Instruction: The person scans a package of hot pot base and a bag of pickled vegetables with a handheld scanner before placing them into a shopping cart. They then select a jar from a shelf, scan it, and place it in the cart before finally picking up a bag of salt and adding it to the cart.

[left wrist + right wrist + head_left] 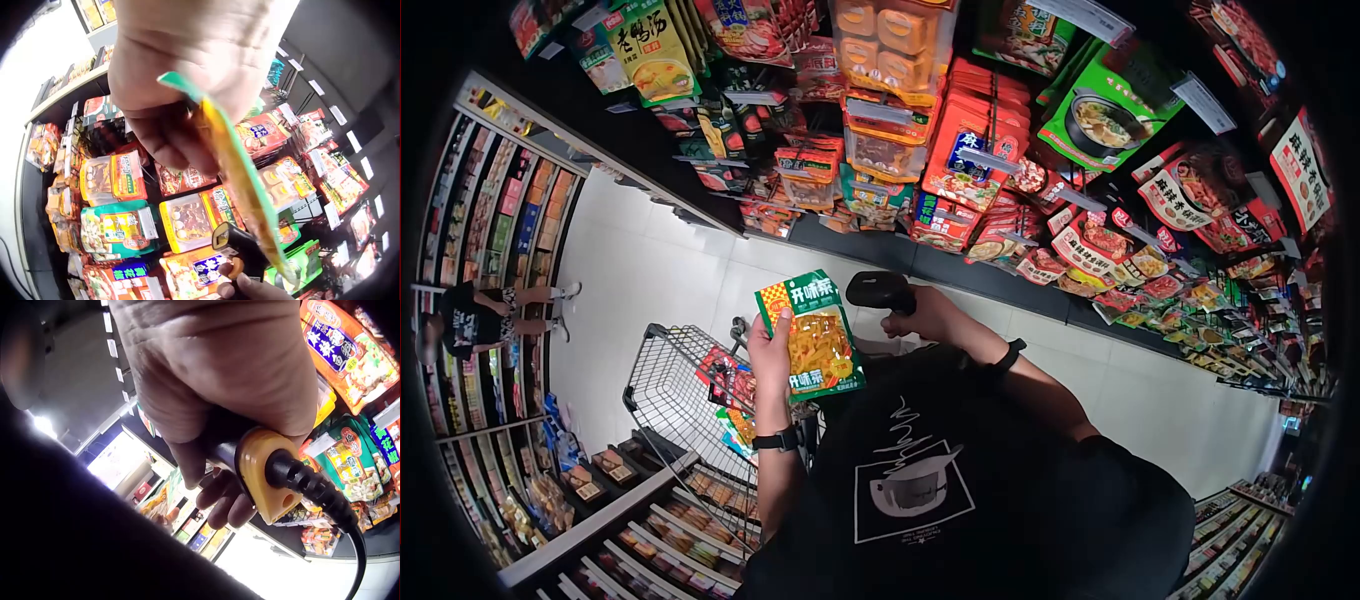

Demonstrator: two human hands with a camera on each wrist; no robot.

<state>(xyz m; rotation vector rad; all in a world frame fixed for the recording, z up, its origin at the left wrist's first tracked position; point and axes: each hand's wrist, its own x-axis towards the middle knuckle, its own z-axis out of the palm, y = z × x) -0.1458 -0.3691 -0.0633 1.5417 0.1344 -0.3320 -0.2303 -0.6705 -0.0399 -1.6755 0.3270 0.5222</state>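
Note:
In the head view my left hand [769, 352] holds a green packet of pickled vegetables [825, 345], thumb on its front and printed face up. The left wrist view shows the same packet edge-on, its far end hanging past the fingers. To the right of it, my right hand [938, 318] grips a black barcode scanner [880, 291] by the handle. The scanner's head is close to the packet's upper right edge, with a small gap between. In the right wrist view, a yellow handle end [265, 472] and a black cable [325, 503] show beneath that hand.
A wire shopping cart [670, 385] with several packets stands at the left. Ahead is a rack of hanging seasoning packets [970, 170] with price tags. Another person [485, 318] stands farther left by stocked shelves. Pale floor tiles [630, 260] run along the aisle.

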